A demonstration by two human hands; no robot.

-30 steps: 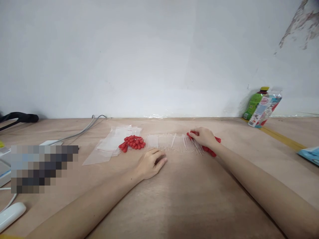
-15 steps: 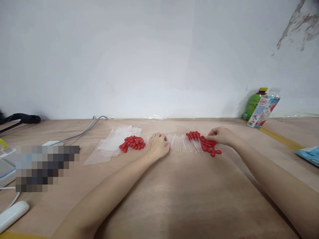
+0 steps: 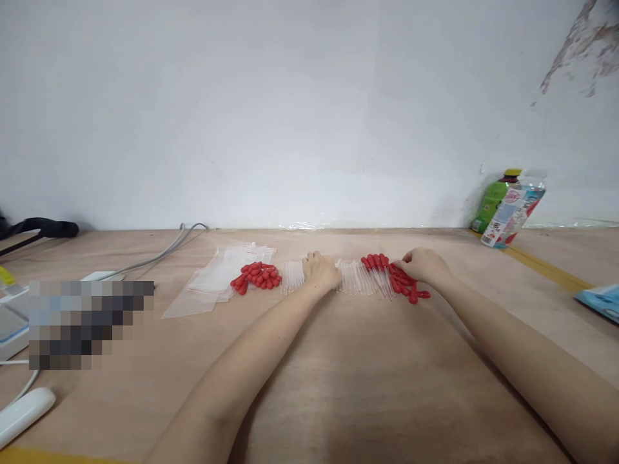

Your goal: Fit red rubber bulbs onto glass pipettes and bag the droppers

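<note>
A row of thin clear tubes (image 3: 358, 278) lies side by side across the middle of the table. My left hand (image 3: 322, 270) rests over this row, its fingers curled down; what they hold, if anything, is hidden. Farther right, my right hand (image 3: 425, 265) pinches at the edge of a loose pile of red rubber bulbs (image 3: 402, 283), with its fingertips on one bulb. Between the two hands, several tubes capped with red bulbs (image 3: 374, 262) lie with their bulbs at the far end. Another heap of red bulbs (image 3: 256, 277) sits left of the row.
Clear plastic bags (image 3: 213, 277) lie flat at the left, partly under the left heap. A grey cable (image 3: 159, 258) runs to a white power strip (image 3: 14, 325). Two bottles (image 3: 512, 212) lean by the wall at the right, and a blue packet (image 3: 599, 301) lies nearer.
My left hand has moved right along the row, uncovering tubes at its left end. My right hand has shifted very slightly at the bulb pile.
</note>
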